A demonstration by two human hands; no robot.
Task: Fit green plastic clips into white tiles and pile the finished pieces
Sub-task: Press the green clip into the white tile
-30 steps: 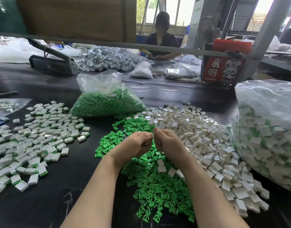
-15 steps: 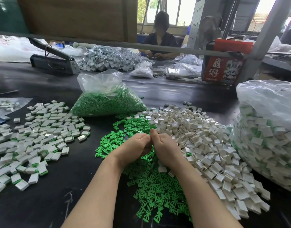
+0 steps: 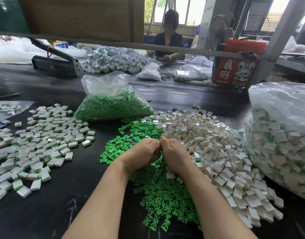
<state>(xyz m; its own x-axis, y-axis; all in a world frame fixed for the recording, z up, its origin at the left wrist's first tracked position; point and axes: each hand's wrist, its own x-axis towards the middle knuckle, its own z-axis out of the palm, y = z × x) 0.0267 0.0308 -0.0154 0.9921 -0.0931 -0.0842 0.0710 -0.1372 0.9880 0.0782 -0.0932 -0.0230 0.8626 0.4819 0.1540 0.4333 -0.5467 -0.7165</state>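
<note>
Black worktable (image 3: 44, 213), both hands' grips curled knuckle to knuckle over green clips (image 3: 158, 192), contents hidden, white tiles (image 3: 217, 149) right.

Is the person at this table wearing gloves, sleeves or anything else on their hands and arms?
No. The left hand and right hand are bare, with no gloves, and no rings or watch show. Both forearms are uncovered as far as the bottom edge of the picture, so no sleeve shows.

Head view: forward-down, close over black worktable (image 3: 44, 213).
</note>
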